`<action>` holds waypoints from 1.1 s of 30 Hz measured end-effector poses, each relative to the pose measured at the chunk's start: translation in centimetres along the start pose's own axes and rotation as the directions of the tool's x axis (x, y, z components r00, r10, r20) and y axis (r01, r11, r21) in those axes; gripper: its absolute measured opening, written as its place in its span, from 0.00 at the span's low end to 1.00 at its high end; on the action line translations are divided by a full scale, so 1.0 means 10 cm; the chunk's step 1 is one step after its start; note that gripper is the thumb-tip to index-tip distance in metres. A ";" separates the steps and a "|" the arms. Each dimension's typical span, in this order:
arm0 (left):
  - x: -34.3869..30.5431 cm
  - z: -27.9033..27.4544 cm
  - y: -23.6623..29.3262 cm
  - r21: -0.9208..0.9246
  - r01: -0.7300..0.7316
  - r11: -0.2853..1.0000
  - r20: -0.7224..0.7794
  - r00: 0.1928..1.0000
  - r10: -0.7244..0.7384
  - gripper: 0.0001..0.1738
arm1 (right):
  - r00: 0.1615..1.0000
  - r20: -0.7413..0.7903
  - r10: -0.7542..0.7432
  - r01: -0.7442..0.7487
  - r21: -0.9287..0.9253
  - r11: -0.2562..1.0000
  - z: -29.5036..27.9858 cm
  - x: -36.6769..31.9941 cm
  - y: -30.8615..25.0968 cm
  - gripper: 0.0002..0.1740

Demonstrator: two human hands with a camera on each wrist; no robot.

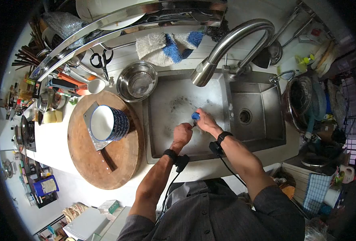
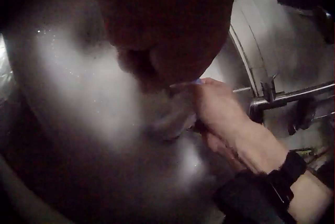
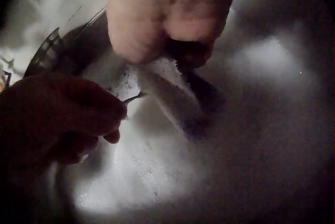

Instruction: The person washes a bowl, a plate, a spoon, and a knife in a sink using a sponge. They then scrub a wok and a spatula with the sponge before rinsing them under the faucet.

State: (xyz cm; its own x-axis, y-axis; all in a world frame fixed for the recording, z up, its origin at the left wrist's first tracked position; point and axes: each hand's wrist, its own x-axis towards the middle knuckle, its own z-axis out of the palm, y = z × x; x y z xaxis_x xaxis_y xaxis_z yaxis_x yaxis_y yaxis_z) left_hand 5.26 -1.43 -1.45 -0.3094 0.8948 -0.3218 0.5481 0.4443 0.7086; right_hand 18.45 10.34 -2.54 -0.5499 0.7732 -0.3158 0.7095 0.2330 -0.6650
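Over the sink (image 1: 166, 136), blue cloth (image 1: 195, 116) protrudes from the right grip (image 1: 206, 121).

The wooden board (image 1: 83, 156) on the bench (image 1: 47, 140) bears a cleaver (image 1: 105, 158) and patterned bowls (image 1: 110, 123); black-handled scissors (image 1: 102, 62) apparently lie beyond.

Counter (image 1: 49, 140): 1 round board (image 1: 81, 152), 1 bowl (image 1: 124, 80) (steel, probably).

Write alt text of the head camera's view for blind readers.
A person's left hand holds something thin and their right hand a blue cloth or sponge, over a steel sink. At left, stacked blue-patterned bowls stand over a knife on a round board.
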 end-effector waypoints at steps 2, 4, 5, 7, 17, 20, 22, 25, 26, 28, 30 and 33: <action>0.01 0.04 -0.05 0.063 -0.020 0.998 -0.014 1.000 0.021 0.10 | 0.996 -0.026 0.081 -0.083 -0.062 0.995 -0.09 -0.01 -0.09 0.21; -0.03 0.02 -0.10 0.064 0.038 0.997 -0.037 0.999 -0.036 0.11 | 0.986 -0.051 0.157 -0.163 -0.122 0.979 -0.04 0.01 0.01 0.21; -0.03 0.00 -0.14 0.064 0.093 0.994 -0.062 0.994 -0.089 0.11 | 0.981 -0.175 0.080 -0.113 -0.188 0.976 0.00 0.03 0.16 0.21; 0.05 0.05 -0.40 -0.014 0.157 0.988 -0.017 0.987 -0.157 0.11 | 0.959 -0.283 -0.004 -0.071 -0.254 0.965 0.04 0.02 0.19 0.22; 0.11 0.01 -0.25 -0.555 0.483 0.677 0.367 0.873 -0.321 0.10 | 0.939 -0.009 -0.344 0.345 0.027 0.938 0.38 -0.11 0.00 0.22; 0.07 -0.14 -0.01 -0.561 0.498 0.662 0.429 0.858 -0.282 0.11 | 0.942 -0.087 -0.326 0.332 0.071 0.941 0.34 -0.04 -0.04 0.21; 0.03 -0.15 0.03 -0.564 0.472 0.678 0.410 0.872 -0.267 0.11 | 0.988 0.015 -0.156 0.156 -0.023 0.988 0.21 0.02 -0.09 0.19; 0.03 -0.10 0.07 -0.550 0.423 0.720 0.374 0.896 -0.240 0.11 | 0.991 0.004 0.137 -0.136 0.105 0.985 0.14 0.14 -0.08 0.23; 0.03 -0.09 0.08 -0.531 0.404 0.745 0.354 0.904 -0.238 0.11 | 0.976 -0.058 0.209 -0.197 0.162 0.967 0.15 0.18 -0.08 0.29; 0.00 -0.05 0.08 -0.538 0.384 0.751 0.325 0.916 -0.235 0.10 | 0.980 -0.008 0.196 -0.194 0.122 0.973 0.07 0.25 0.00 0.28; -0.04 -0.10 0.10 -0.540 0.362 0.760 0.294 0.927 -0.233 0.08 | 0.982 0.041 0.184 -0.187 0.086 0.979 0.02 0.25 0.11 0.28; -0.09 -0.27 0.08 -0.584 0.412 0.700 0.306 0.910 -0.280 0.10 | 0.967 -0.077 0.243 -0.248 -0.070 0.966 0.12 0.19 0.33 0.28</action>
State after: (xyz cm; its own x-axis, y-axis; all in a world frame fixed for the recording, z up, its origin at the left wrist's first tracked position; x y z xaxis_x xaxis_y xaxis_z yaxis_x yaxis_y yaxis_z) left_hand 3.81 -1.99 1.10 -0.1976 0.7028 -0.6833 -0.1975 0.6542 0.7300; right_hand 19.21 11.85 -6.16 -0.3258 0.8495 -0.4150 0.8526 0.0744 -0.5172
